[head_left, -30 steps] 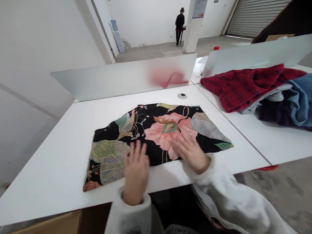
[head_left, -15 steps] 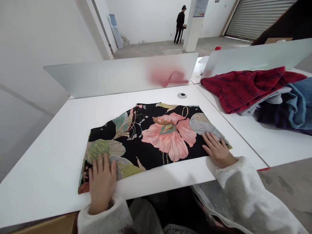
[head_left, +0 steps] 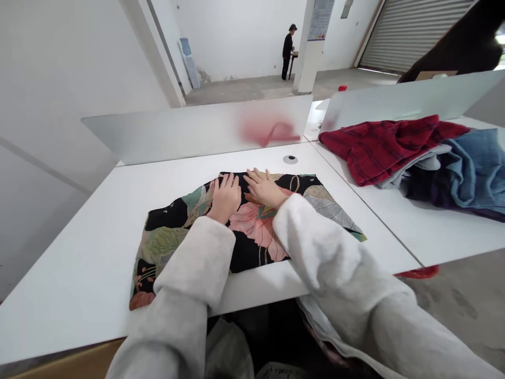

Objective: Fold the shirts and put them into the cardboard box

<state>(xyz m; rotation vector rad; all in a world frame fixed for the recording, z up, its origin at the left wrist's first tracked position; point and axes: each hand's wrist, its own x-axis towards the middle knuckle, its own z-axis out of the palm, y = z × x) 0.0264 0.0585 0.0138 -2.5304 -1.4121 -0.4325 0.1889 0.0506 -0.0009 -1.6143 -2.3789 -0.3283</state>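
Observation:
A black garment (head_left: 245, 251) with a large pink flower and green leaf print lies folded flat on the white table (head_left: 74, 252). My left hand (head_left: 226, 197) rests on it near its far edge, palm down with the fingers stretched out. Close beside it, my right hand (head_left: 265, 188) also lies flat on the cloth, fingers spread and pointing up and to the left. Neither hand grips the fabric. My light sleeves cover parts of the garment's middle and left side.
At the right lie a red plaid cloth (head_left: 389, 147) and blue denim (head_left: 473, 168) in a heap. A frosted divider (head_left: 177, 131) runs along the back edge. A cable grommet (head_left: 291, 159) sits behind the garment. Far off, a person (head_left: 288, 52) stands by a pillar.
Both hands have moved from the garment's lower left and right corners to the middle of its far edge, now close together. The garment lies much as before. The view has shifted slightly.

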